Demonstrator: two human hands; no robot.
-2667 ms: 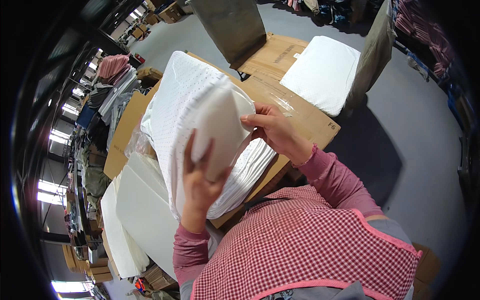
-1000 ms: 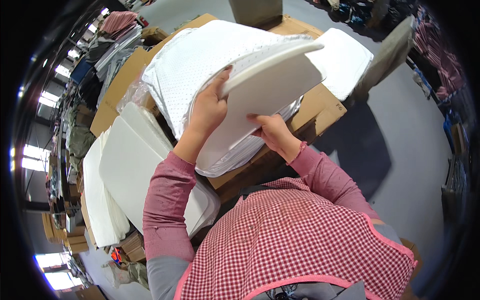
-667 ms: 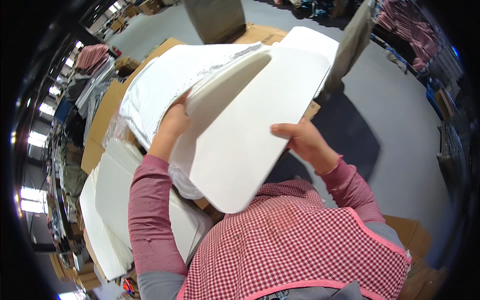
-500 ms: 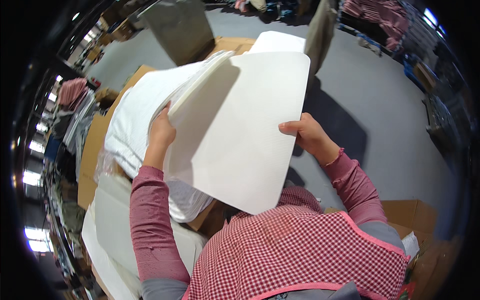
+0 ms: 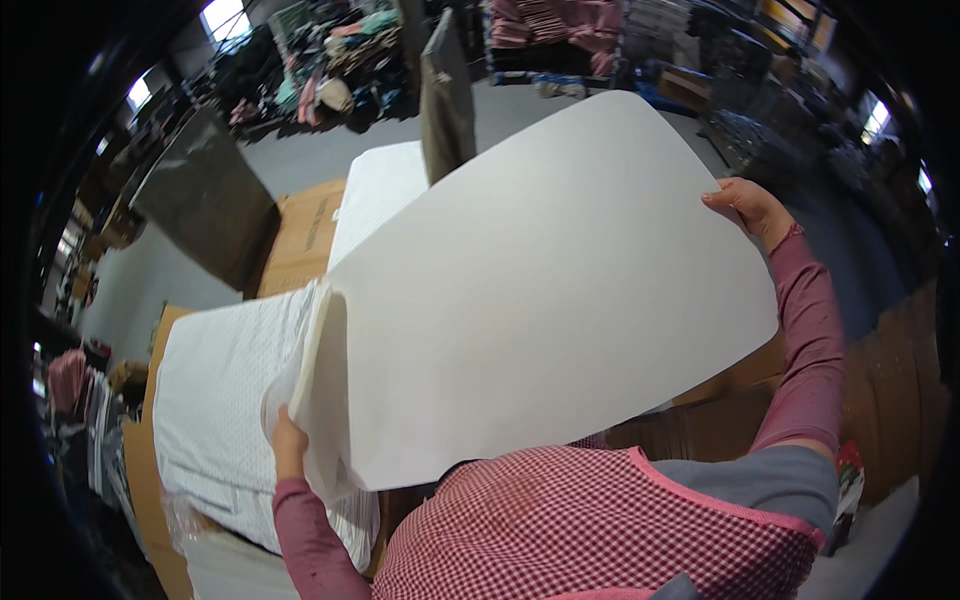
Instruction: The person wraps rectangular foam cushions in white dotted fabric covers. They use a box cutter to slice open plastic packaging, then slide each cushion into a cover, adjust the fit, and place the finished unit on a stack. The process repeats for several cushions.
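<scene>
A large white board [image 5: 560, 290] with rounded corners spans the middle, tilted, its smooth face turned up toward me. My right hand [image 5: 752, 208] grips its upper right edge, thumb on the face. The board's left end meets a thick stack of white textured fabric [image 5: 225, 370], folded over on the left side. At that stack's right edge, my left hand [image 5: 290, 445] is closed on a cream-lined layer of the white fabric. What its fingertips press on is partly hidden.
Behind the board, another white textured piece [image 5: 380, 185] lies beside a brown cardboard carton [image 5: 300, 235]. Two grey upright panels [image 5: 205, 200] stand near it. Farther back are heaps of clothes [image 5: 350, 70] and folded pink garments [image 5: 560, 30]. Cardboard [image 5: 890, 400] is at my right.
My right hand has swung up and to the right, bringing the board broadly into view. My left hand and the fabric stack appear lower and farther left as the view has turned.
</scene>
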